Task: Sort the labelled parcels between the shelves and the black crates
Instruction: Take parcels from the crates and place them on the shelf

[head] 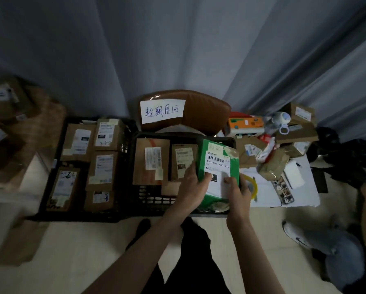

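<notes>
**Over the right crate: green parcel in both our hands**

Over the near right corner of the right black crate (224, 139) we hold a green parcel (219, 166), tilted, white barcode label facing up. Our left hand (193, 187) grips its left edge, thumb pressed on the label, fingers curled underneath. Our right hand (238, 193) grips the lower right edge, thumb on the label, fingers wrapped round the side. Both hands clamped on the parcel.

Inside that crate, along the far side, lie two brown labelled parcels: a big one (151, 164) at the far left corner, a narrower one (183, 161) just beside it, partly hidden by our left hand. Near half shows bare mesh.

Left black crate (63, 141) touches the right one and is packed with five brown labelled parcels (102, 169), flat, labels up.

Behind the right crate stands a brown padded seat back (203, 111) with a handwritten paper sign (162, 111). Right of the crates sits a loose pile of boxes and parcels (273, 145) on white sheets. Left edge shows stacked brown boxes (4, 98), blurred. At the far right, another person's shoe (294, 234).
</notes>
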Tool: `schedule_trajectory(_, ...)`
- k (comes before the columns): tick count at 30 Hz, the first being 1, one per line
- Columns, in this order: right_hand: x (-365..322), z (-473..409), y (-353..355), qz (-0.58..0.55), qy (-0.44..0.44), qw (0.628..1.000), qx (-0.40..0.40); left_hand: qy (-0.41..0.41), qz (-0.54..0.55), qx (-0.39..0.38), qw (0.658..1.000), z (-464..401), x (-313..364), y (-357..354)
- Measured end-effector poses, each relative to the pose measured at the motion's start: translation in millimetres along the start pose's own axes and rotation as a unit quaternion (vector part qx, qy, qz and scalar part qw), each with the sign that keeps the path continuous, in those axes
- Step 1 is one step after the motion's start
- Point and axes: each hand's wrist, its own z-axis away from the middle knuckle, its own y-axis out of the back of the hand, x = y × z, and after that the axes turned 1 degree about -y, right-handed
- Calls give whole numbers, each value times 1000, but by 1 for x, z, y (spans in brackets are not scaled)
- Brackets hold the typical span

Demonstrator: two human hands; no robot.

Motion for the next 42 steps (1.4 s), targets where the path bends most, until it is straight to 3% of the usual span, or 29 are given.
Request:
schedule_trajectory(10,24,-134,28,59,-89,992,-65,69,-14,43,997,-97,-38,-90)
schedule_trajectory(23,89,-240,7,204,-6,961,-186,130,-182,116,968,-185,-97,-126)
schedule_trajectory(29,62,-267,-15,377,-37,902,-206,171,-215,67,959,-204,-79,-121)
schedule_trajectory(32,20,-267,-19,443,-6,870,-216,144,-181,61,971,-201,-51,-99)
schedule_trajectory(36,-47,-251,-36,473,115,841,-235,78,-228,90,966,-185,2,-41)
schedule_trajectory(39,-97,-226,-72,468,206,817,-266,43,-312,176,933,-158,42,25)
schedule_trajectory(42,-145,-175,-129,461,311,766,-322,39,-410,251,876,-109,76,99)
